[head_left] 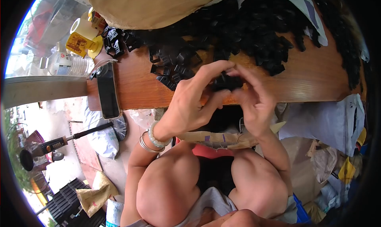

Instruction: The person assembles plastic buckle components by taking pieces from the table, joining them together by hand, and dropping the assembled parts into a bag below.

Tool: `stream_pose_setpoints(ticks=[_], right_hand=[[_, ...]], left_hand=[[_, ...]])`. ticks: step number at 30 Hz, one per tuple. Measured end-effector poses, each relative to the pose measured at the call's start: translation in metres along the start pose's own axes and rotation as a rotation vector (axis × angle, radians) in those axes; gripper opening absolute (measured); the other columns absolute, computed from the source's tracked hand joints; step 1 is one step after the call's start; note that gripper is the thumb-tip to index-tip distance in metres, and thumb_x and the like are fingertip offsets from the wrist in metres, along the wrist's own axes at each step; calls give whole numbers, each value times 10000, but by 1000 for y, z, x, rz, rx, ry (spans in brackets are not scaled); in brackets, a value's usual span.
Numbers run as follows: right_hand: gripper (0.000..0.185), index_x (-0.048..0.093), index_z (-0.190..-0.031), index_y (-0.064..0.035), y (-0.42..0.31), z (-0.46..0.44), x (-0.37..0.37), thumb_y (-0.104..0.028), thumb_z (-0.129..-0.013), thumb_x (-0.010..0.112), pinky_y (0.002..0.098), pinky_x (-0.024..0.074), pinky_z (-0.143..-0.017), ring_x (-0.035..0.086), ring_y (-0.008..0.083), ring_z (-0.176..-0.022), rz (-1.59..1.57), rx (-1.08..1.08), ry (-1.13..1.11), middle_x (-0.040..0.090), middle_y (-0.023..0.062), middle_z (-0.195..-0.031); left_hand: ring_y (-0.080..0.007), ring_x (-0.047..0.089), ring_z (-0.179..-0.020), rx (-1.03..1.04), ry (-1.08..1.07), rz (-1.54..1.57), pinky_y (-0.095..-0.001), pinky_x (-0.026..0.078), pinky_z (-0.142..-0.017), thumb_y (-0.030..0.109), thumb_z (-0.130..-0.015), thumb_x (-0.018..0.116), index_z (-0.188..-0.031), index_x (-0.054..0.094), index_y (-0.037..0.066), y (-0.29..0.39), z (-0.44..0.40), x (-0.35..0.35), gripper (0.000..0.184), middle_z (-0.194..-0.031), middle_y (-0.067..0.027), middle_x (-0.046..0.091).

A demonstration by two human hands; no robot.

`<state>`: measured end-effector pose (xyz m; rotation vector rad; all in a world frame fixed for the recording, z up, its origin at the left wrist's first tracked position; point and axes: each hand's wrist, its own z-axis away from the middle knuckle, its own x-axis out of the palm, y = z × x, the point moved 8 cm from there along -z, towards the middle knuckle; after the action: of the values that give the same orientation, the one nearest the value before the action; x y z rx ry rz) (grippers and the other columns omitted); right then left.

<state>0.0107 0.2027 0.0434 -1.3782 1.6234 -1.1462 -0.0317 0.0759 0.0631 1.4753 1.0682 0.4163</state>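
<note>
My left hand (190, 98), with a bead bracelet and metal bangles at its wrist, is raised at the table's front edge, fingers curved and closed. Facing it, my right hand (254, 102) is closed too, its fingers slightly blurred. The fingertips of both hands come together around a small black plastic part (227, 82); its exact shape is hard to make out. Just beyond my hands, a large pile of similar black plastic parts (254, 32) spreads over the wooden table (305, 80). Several loose ones (170, 74) lie left of my fingers.
A phone (108, 92) lies at the table's left end, near a plastic bottle (65, 64) and a yellow box (79, 43). Torn cardboard (222, 140) stretches above my knees. A pale sack (325, 121) hangs at the right. Bags and a black crate (67, 203) are on the floor.
</note>
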Motion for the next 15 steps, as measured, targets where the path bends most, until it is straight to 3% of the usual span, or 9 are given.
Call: stream_pose_setpoints(ticks=[1, 3, 5, 6, 7, 9, 11, 13, 15], right_hand=[[367, 611, -1198, 20, 0, -1, 3, 6, -834, 656, 290, 464, -849, 587, 194, -1005, -9, -2, 2, 608, 116, -1156], [296, 653, -1125, 16, -4, -6, 2, -1, -830, 666, 281, 475, -812, 602, 188, -952, -57, -40, 65, 633, 109, -1071], [240, 674, -1068, 11, -7, -11, 1, 5, -828, 665, 277, 479, -787, 608, 185, -914, -5, -25, -41, 639, 104, -1015], [187, 695, -1010, 6, -6, -11, 3, 10, -825, 665, 273, 484, -762, 614, 182, -875, 46, -8, -146, 645, 98, -958], [187, 695, -1010, 6, -5, -13, 0, 10, -825, 665, 273, 484, -762, 614, 182, -875, 44, -6, -150, 645, 98, -958], [100, 710, -906, 1, 3, -16, -4, 21, -817, 670, 275, 485, -723, 619, 182, -819, 225, 27, -185, 642, 92, -868], [138, 697, -929, -1, 11, -17, -5, 26, -797, 666, 296, 483, -705, 609, 206, -817, 326, 26, -177, 626, 96, -908], [231, 678, -988, -6, 7, -19, 2, 43, -763, 659, 321, 483, -686, 592, 241, -814, 735, -191, -127, 604, 104, -960], [269, 660, -1003, -8, 10, -18, 13, 58, -742, 657, 331, 483, -681, 584, 253, -819, 912, -254, -157, 594, 109, -978]], left_hand=[[-157, 687, -801, 38, 13, -19, -235, 546, -631, -78, -836, 623, -1292, 459, -36, 5, 0, -2, 486, -1097, -147, 638], [-170, 683, -819, 202, 40, -120, -248, 547, -643, -55, -806, 682, -1297, 455, -26, 15, 0, -5, 542, -1181, -143, 606], [-174, 680, -829, 89, 38, -111, -258, 542, -641, 32, -812, 719, -1270, 484, -25, 11, -1, -14, 519, -1110, -126, 642], [-198, 670, -705, 62, 14, -103, -268, 546, -629, 126, -801, 753, -1235, 523, 18, 7, 2, -23, 503, -924, -135, 673], [-198, 670, -705, 58, 17, -103, -268, 546, -629, 126, -801, 753, -1235, 523, 18, 6, 7, -34, 503, -924, -135, 673], [-170, 669, -659, -220, -9, -249, -257, 500, -585, 131, -813, 740, -1088, 613, 25, -21, 17, -49, 321, -791, -128, 665], [-209, 649, -622, -163, -3, -353, -303, 479, -554, 68, -822, 685, -1044, 625, 40, -27, 22, -47, 231, -779, -115, 641], [-261, 612, -619, -48, -35, -719, -356, 470, -551, 13, -802, 615, -1009, 625, 43, -23, 24, -39, 209, -764, -92, 591], [-275, 603, -702, -62, -69, -780, -389, 464, -565, 1, -771, 578, -974, 625, 39, -23, 25, -30, 212, -804, -87, 540]])
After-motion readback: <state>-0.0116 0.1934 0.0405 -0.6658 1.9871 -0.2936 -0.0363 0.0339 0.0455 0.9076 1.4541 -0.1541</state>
